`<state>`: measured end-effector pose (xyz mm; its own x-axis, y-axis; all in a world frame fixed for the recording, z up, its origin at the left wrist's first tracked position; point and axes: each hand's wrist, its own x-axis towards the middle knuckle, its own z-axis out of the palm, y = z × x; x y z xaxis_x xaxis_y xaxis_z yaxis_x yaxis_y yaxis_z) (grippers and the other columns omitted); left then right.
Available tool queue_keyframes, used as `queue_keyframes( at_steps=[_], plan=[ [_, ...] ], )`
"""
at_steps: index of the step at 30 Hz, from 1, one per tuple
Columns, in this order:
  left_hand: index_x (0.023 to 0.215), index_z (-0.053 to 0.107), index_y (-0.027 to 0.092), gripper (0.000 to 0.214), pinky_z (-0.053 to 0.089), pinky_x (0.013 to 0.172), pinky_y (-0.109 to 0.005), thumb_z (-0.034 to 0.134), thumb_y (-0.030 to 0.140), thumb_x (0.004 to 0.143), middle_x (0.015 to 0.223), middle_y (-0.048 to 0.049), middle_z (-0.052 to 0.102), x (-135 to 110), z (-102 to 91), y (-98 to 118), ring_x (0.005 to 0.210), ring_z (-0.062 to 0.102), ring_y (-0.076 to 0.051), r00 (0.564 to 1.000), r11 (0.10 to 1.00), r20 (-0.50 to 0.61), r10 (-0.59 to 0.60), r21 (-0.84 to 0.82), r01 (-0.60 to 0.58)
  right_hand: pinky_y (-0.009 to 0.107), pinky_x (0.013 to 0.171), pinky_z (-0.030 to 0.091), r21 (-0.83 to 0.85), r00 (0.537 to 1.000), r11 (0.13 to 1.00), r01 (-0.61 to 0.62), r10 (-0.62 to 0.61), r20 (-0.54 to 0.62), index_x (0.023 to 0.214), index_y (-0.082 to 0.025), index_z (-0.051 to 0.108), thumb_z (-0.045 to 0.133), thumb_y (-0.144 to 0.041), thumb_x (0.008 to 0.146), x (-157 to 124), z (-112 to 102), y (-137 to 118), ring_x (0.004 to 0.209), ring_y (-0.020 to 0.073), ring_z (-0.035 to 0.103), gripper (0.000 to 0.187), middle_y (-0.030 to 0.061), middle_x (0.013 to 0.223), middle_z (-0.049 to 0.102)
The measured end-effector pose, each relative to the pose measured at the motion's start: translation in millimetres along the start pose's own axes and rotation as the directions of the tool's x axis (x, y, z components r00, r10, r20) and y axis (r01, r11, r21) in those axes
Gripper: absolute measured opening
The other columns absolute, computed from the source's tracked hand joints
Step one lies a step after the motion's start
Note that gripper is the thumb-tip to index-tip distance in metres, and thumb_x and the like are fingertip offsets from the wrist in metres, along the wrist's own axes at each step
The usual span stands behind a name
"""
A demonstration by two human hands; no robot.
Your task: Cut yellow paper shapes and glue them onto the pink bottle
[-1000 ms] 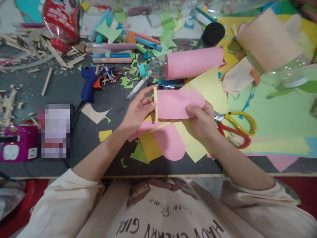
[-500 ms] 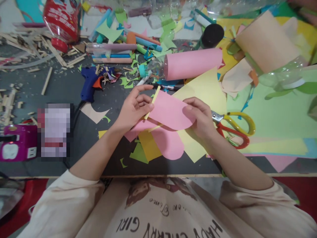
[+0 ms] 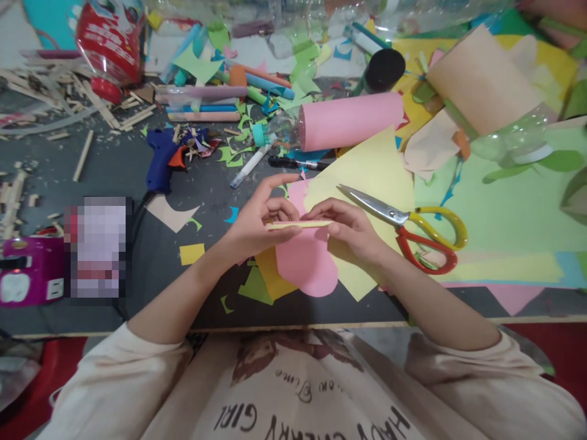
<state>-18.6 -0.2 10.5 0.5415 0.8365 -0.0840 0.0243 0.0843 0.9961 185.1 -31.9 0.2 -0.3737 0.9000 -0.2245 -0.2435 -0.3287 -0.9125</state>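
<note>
My left hand (image 3: 257,223) and my right hand (image 3: 351,229) meet in the middle of the dark table (image 3: 114,171). Both pinch a thin pale yellow paper strip (image 3: 298,225) that lies level between them. Right under the strip a rounded pink paper piece (image 3: 305,263) hangs down towards me; I cannot tell which fingers grip it. A large yellow paper sheet (image 3: 367,177) lies under my right hand. Open scissors (image 3: 408,229) with yellow and red handles rest on that sheet, just right of my right hand.
A blue glue gun (image 3: 158,160) lies to the left, a pink paper roll on a plastic bottle (image 3: 348,119) behind my hands. Paper scraps, coloured paper tubes, wooden sticks, a black pen (image 3: 296,162), a tan-wrapped bottle (image 3: 486,82) and green sheets (image 3: 499,208) crowd the table.
The pink piece has swung down from facing up to hanging below my hands. The yellow strip turned from upright to level, and my right hand came in to pinch it.
</note>
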Motion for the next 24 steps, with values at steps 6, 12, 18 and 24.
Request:
queue_keyframes(
  at_steps=[6,12,18,24],
  plan=[
    [0.137,0.041,0.025,0.064,0.047,0.067,-0.021,0.07,0.038,0.082,0.089,0.0001,0.066,-1.8,2.0,-14.0,0.075,0.063,-0.011,0.994,0.973,0.006,0.11,0.204,-0.109,0.023,0.052,0.041,-0.191,0.996,0.981,0.037,-0.052,-0.074,0.086,-0.019,0.065,0.077,-0.043,0.079,0.7,3.2,2.2,0.06,0.0084,0.052,0.027,-0.0007,0.078,0.062],
    [0.12,0.06,0.023,0.048,0.046,0.063,-0.022,0.072,0.038,0.076,0.09,-0.0014,0.07,0.2,0.2,-6.2,0.073,0.061,-0.012,0.995,0.947,-0.078,0.056,0.319,-0.028,0.024,0.05,0.046,-0.235,0.981,0.967,0.093,-0.129,-0.144,0.084,-0.02,0.064,0.076,-0.041,0.079,3.2,1.6,3.4,0.058,0.0095,0.056,0.025,-0.001,0.077,0.062],
    [0.084,0.071,0.018,0.017,0.038,0.055,-0.022,0.062,0.032,0.081,0.074,-0.001,0.068,1.9,0.9,4.3,0.063,0.053,-0.011,0.992,0.905,-0.084,0.089,0.423,-0.045,0.024,0.049,0.048,-0.272,0.973,0.953,0.136,-0.18,-0.145,0.084,-0.02,0.066,0.077,-0.036,0.078,5.0,0.3,0.8,0.058,0.0103,0.058,0.02,-0.0005,0.077,0.063],
    [0.083,0.07,0.018,0.019,0.042,0.058,-0.022,0.063,0.036,0.083,0.079,-0.0023,0.07,0.9,1.3,2.9,0.068,0.058,-0.012,0.989,0.931,-0.128,0.079,0.363,-0.027,0.023,0.047,0.046,-0.198,0.975,0.974,0.108,-0.143,-0.171,0.083,-0.021,0.065,0.08,-0.04,0.074,4.5,1.6,-1.1,0.056,0.0095,0.056,0.026,-0.0022,0.074,0.062]
  ],
)
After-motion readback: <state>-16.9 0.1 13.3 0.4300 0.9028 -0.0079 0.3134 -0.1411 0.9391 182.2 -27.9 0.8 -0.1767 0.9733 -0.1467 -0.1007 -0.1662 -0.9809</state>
